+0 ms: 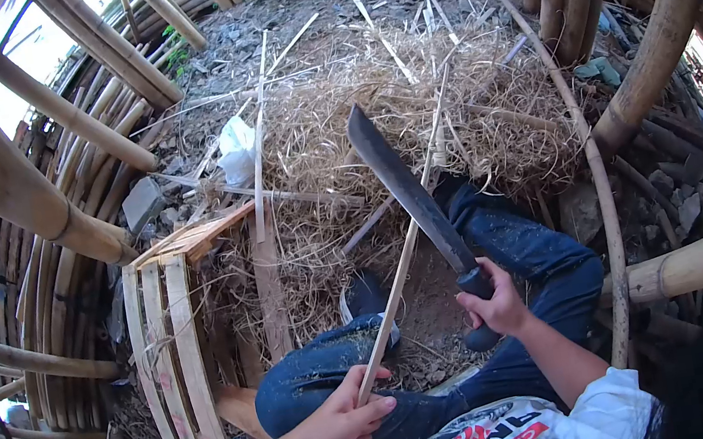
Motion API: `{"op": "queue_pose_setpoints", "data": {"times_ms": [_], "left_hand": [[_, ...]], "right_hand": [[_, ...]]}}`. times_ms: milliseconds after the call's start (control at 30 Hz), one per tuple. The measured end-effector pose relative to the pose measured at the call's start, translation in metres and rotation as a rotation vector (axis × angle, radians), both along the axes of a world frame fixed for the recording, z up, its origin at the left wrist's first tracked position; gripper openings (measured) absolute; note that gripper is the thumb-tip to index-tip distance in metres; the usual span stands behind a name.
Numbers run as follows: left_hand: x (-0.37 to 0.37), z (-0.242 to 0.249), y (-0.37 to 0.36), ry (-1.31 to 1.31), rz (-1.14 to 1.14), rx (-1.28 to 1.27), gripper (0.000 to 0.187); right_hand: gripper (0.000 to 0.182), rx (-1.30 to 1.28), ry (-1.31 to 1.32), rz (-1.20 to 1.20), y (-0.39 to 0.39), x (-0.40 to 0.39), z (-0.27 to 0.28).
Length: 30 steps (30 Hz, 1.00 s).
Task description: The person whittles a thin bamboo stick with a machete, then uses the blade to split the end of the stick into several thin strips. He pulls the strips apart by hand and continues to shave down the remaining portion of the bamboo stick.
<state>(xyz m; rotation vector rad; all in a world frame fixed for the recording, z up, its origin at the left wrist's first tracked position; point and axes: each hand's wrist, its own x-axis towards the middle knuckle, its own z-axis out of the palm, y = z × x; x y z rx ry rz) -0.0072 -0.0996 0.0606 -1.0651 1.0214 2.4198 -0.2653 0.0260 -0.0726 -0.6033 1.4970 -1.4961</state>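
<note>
My right hand point(500, 299) is wrapped round the black handle of a machete point(408, 182), whose broad dark blade points up and to the left. In my left hand point(349, 412), near my knee, is the lower part of a long, thin bamboo strip point(393, 300). The strip slants up to the right and passes behind the blade in this view, its upper part lying over a heap of curly shavings point(314, 148). Blue trousers point(518, 235), dusted with bits, show my bent legs around the work.
A slatted wooden crate point(164, 365) stands at the left, and a white plastic bag point(238, 150) lies beyond it. Thick bamboo poles point(27, 177) rise on both sides. A long thin pole point(593, 183) lies along the right, near broken stones point(582, 210).
</note>
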Motion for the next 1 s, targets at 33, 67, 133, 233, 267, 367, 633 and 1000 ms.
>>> {"op": "queue_pose_setpoints", "data": {"times_ms": [33,67,133,233,267,367,633,1000], "left_hand": [[0.002,-0.002,0.003,-0.007,0.003,0.004,0.041],[0.004,-0.005,0.007,0.014,-0.024,-0.101,0.041],[0.008,-0.014,0.013,0.041,-0.056,-0.198,0.042],[0.009,-0.023,0.017,0.085,-0.062,-0.378,0.042],[0.009,-0.022,0.018,0.075,-0.051,-0.379,0.042],[0.01,-0.028,0.02,0.08,-0.05,-0.416,0.041],[0.008,-0.036,0.017,0.107,-0.146,-0.551,0.039],[0.0,-0.028,0.008,-0.006,-0.099,-0.279,0.039]], "right_hand": [[0.033,0.008,0.016,0.044,-0.001,-0.006,0.002],[0.033,0.016,0.01,0.045,-0.002,-0.011,0.001],[0.027,0.064,-0.063,0.05,-0.006,-0.024,-0.005],[0.021,0.067,-0.043,0.065,-0.017,-0.053,-0.019],[0.019,0.111,-0.019,0.041,-0.023,-0.063,-0.015],[0.024,0.179,0.145,0.01,-0.039,-0.102,-0.029],[0.028,0.252,0.099,0.023,-0.039,-0.095,-0.009],[0.034,0.264,-0.052,0.001,-0.043,-0.109,-0.025]]}}
